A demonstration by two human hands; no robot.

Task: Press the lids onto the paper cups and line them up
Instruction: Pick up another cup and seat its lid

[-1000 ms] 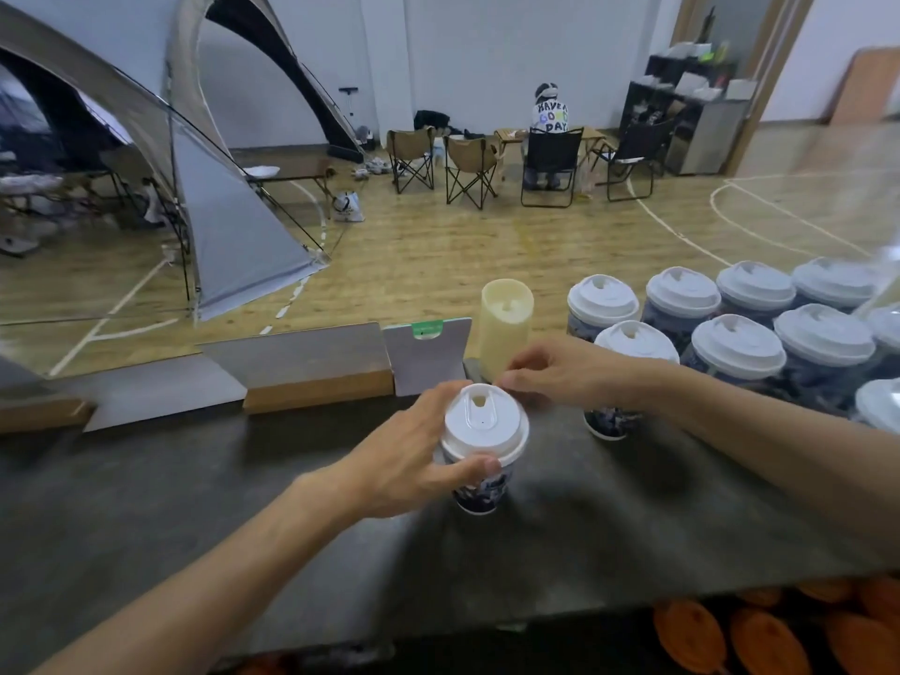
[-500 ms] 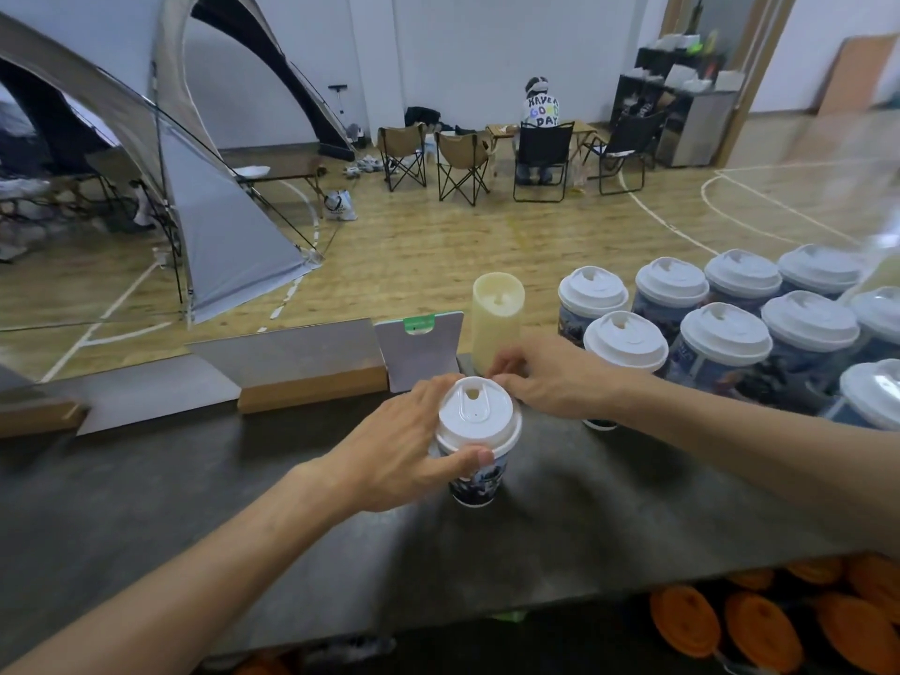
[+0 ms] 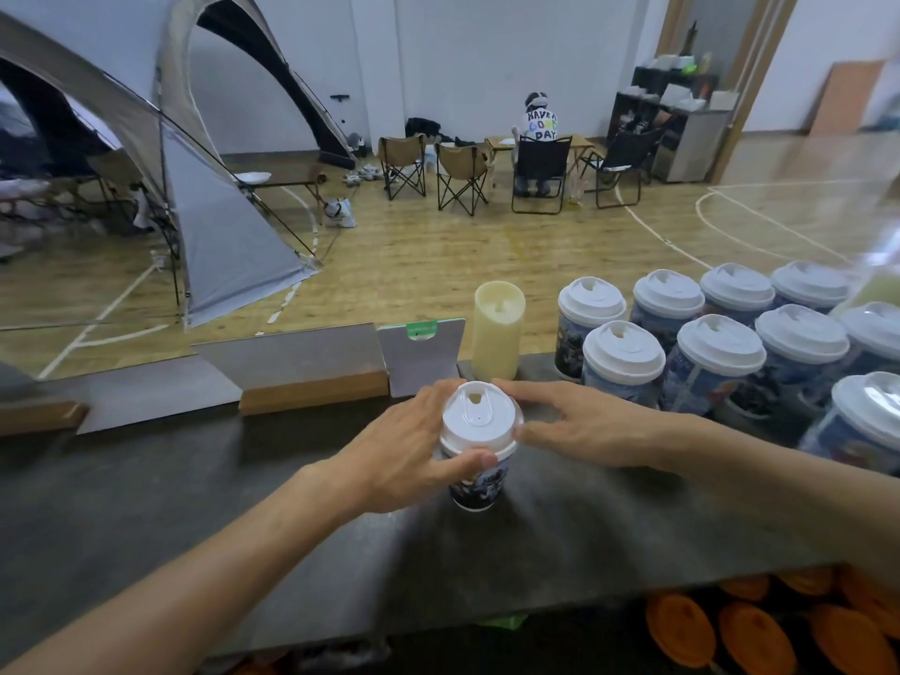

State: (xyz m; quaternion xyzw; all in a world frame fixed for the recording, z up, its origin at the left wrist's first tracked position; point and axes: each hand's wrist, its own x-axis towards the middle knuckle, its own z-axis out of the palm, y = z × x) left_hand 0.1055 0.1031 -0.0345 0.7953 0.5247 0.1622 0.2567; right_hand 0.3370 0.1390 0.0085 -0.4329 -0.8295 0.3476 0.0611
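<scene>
Paper cup [image 3: 476, 487], gripped under its lid [image 3: 479, 420] by the left hand [image 3: 404, 455], with the right hand's [image 3: 579, 426] loosely spread fingers touching the rim, risked tipping under uneven pressing.

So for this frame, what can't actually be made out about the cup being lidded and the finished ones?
Head view only:
- Whether the lid is fully seated: left hand and right hand cover its rim.
- The cup under it: upper wall hidden by the left hand's thumb, print too blurred to read.
- How many finished cups there are: the right edge cuts the group off.
- The orange discs below the counter: partly cut off.
</scene>
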